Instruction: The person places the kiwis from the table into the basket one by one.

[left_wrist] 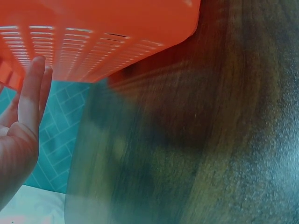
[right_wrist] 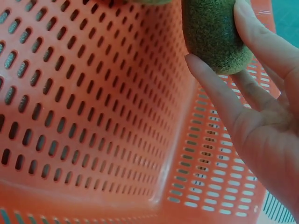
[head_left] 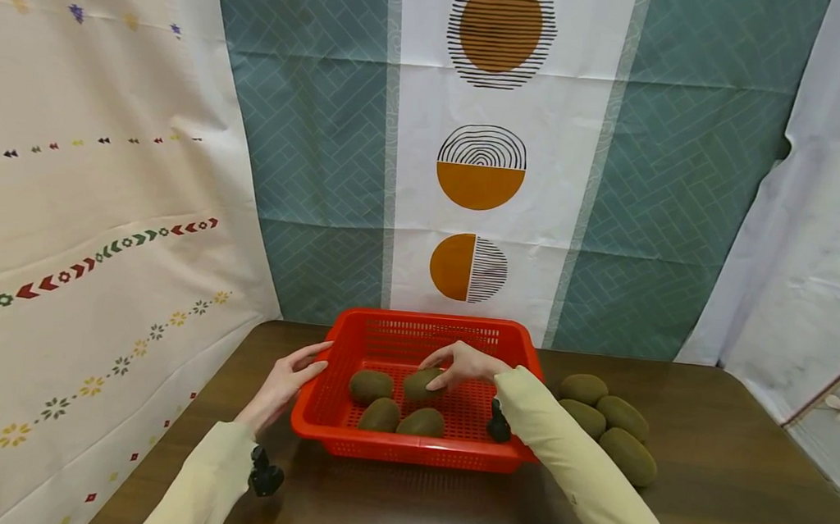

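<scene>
A red slotted plastic basket (head_left: 420, 451) stands on the table with several brown fuzzy kiwis in it. Inside it, my right hand (head_left: 462, 366) grips one kiwi (head_left: 419, 385) between thumb and fingers. The right wrist view shows that kiwi (right_wrist: 215, 37) held above the basket floor, its upper end cut off by the frame. Three other kiwis, among them a front one (head_left: 422, 422), lie at the left and front of the basket. My left hand (head_left: 292, 377) is at the basket's left rim; in the left wrist view its fingers (left_wrist: 32, 95) extend along the slotted outer wall.
Right of the basket, several more kiwis (head_left: 623, 416) lie grouped on the dark wooden table (head_left: 716, 450). Patterned cloth (head_left: 327, 123) hangs behind the table, and pale cloth (head_left: 100, 187) hangs along the left side.
</scene>
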The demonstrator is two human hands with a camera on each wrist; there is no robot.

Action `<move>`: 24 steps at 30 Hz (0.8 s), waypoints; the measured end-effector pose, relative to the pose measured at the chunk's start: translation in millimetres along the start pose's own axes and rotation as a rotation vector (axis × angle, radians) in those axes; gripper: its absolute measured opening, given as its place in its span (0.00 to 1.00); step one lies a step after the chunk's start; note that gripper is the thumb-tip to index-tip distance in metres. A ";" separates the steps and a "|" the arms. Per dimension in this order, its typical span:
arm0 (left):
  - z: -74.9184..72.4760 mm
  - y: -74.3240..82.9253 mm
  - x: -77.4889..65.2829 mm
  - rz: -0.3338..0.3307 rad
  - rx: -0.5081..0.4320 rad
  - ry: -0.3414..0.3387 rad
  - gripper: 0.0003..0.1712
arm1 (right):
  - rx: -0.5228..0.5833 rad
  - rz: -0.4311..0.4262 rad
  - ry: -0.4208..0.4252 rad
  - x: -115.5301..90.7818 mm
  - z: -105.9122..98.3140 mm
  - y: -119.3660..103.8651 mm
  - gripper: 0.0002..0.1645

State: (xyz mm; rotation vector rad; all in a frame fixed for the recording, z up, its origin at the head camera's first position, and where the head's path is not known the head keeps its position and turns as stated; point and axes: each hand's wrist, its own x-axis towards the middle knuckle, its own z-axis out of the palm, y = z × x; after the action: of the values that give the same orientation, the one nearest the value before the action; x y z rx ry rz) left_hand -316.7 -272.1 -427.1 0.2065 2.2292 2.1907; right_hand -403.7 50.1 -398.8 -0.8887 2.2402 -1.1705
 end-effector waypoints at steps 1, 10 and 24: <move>0.3 -0.1 0.0 0.000 -0.005 0.004 0.28 | 0.002 0.003 -0.001 0.6 1.1 1.0 0.21; 0.1 0.7 0.6 0.011 0.016 0.015 0.28 | -0.003 0.015 -0.016 7.6 11.1 2.7 0.20; 6.6 18.9 -9.7 -0.004 -0.013 -0.013 0.28 | 0.038 0.024 -0.041 7.6 15.5 8.5 0.22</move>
State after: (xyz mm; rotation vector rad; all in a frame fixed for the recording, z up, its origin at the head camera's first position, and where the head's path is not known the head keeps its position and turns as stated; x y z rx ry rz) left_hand -304.8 -266.2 -409.3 0.2155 2.2061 2.1955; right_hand -401.7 39.9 -415.0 -0.8607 2.1826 -1.1700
